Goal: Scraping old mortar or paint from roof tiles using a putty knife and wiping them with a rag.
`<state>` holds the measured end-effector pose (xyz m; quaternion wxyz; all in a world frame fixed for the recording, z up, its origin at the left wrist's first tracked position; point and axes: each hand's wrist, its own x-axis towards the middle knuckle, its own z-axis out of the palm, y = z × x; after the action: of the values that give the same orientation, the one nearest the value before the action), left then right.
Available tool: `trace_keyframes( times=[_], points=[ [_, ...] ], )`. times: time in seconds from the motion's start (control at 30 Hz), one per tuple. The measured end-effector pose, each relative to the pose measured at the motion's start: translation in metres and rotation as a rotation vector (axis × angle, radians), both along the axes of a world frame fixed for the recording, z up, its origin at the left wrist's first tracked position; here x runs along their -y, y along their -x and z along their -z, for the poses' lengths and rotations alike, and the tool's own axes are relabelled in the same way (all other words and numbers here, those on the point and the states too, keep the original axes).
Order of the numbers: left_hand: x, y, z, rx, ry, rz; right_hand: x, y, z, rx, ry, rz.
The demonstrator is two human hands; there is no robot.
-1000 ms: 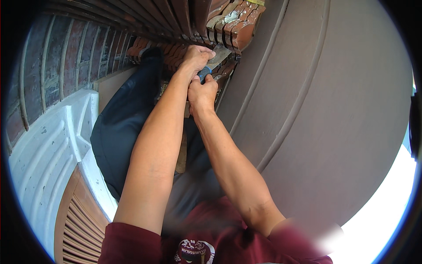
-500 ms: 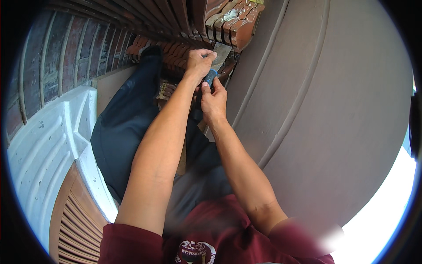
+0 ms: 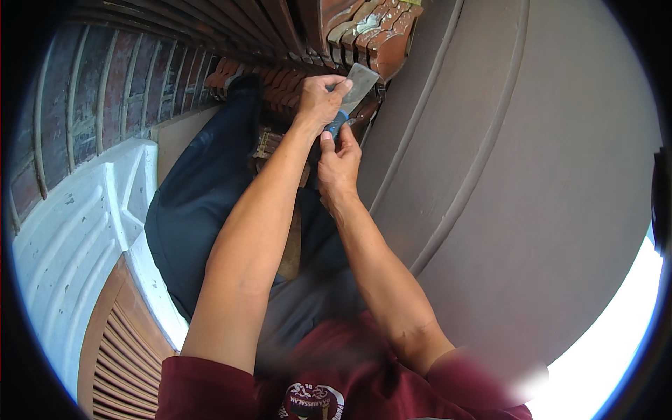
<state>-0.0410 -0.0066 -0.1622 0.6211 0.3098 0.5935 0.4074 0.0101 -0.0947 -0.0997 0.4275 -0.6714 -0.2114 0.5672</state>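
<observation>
A putty knife is held out in front of me, its flat grey blade point(image 3: 362, 82) pointing up and away to the right. My right hand point(image 3: 339, 164) is closed round its dark handle with a blue collar point(image 3: 338, 122). My left hand point(image 3: 322, 101) is closed, with thumb and forefinger pinched at the left edge of the blade. Whether a small bit sits between those fingertips is hidden. Just beyond the blade stands a stack of reddish-brown, curved-edge pieces point(image 3: 385, 42), with whitish smears on some of them.
More curved brown pieces point(image 3: 280, 87) lie in a row behind my left hand. A white plastic chair point(image 3: 77, 231) and a brown slatted panel point(image 3: 129, 350) are at the left, by a brick wall point(image 3: 112, 91). A large grey-brown surface point(image 3: 546, 175) fills the right. My dark-trousered leg point(image 3: 189, 203) is bent below.
The blade has shifted slightly to the right and up and shows more of its face. Both hands keep their hold, almost in the same place.
</observation>
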Motion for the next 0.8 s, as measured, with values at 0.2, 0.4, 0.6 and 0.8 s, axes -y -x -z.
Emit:
trace_keyframes(
  times=[0.2,0.4,0.6,0.8],
  points=[
    [0.009,-0.019,-0.016,0.101,0.108,-0.081,0.019,-0.04,-0.008,-0.073,-0.019,0.052],
    [-0.002,-0.054,-0.015,0.255,0.142,-0.703,0.07,-0.097,-0.022,0.084,0.007,0.097],
    [-0.02,-0.091,-0.03,-0.042,0.196,-0.618,0.117,-0.119,-0.027,0.111,0.117,0.125],
    [0.002,-0.127,-0.041,-0.185,0.039,-0.349,0.136,-0.121,-0.024,0.052,0.177,0.171]
  ],
)
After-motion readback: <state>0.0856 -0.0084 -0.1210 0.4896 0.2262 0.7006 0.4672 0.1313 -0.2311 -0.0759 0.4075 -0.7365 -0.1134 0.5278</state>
